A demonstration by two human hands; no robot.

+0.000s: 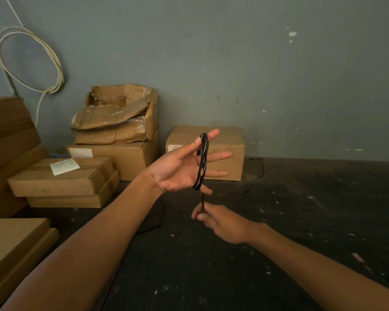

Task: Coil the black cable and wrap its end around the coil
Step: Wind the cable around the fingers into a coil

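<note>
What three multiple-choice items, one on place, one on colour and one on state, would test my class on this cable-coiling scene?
1. Where is the coil?
A. on the floor
B. around the left hand's fingers
C. on a box

2. What colour is the cable looped on the wall?
A. white
B. red
C. black

3. What is the right hand doing?
A. resting open
B. lifting a box
C. pinching the strand below the coil

Answers:
1 B: the black cable loops around the spread fingers of the left hand.
2 A: the wall cable is whitish.
3 C: the right hand has its grip shut on the strand.

Black cable [202, 162] coiled in loops, one strand hanging down
</note>
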